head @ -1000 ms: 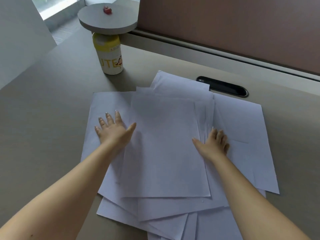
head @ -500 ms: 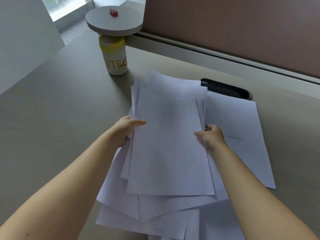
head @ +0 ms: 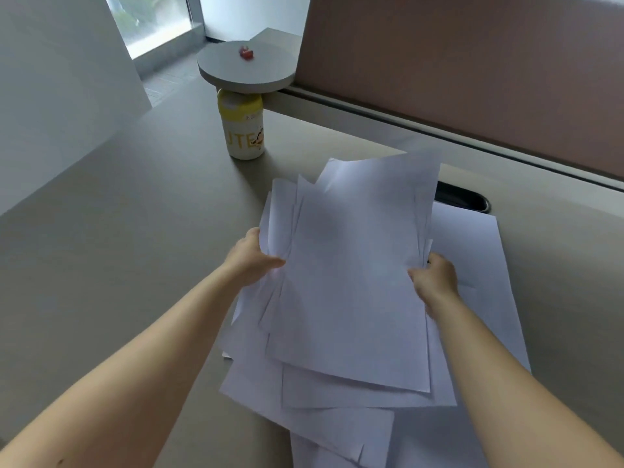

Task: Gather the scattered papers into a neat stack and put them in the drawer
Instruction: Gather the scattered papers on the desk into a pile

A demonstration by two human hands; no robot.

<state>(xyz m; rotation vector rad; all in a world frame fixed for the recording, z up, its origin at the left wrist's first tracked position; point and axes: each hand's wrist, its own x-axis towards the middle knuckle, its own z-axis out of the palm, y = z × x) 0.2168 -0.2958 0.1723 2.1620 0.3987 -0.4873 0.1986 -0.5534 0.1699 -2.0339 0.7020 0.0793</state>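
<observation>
A person's left hand (head: pixel 254 259) and right hand (head: pixel 434 278) pinch opposite side edges of a loose, uneven sheaf of white papers (head: pixel 354 285) at mid-tabletop (head: pixel 128 231), mid-gathering, with squaring the edges and collecting remaining sheets (head: pixel 472 265) likely next.

grey-brown desk (head: pixel 118 265) bears loose papers (head: pixel 472 265) (white) and a jar (head: pixel 241 130).

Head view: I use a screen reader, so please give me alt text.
Two bare hands, left hand and right hand, grip the sides of a messy bundle of white papers over a grey desk. A yellow-capped bottle stands behind.
</observation>
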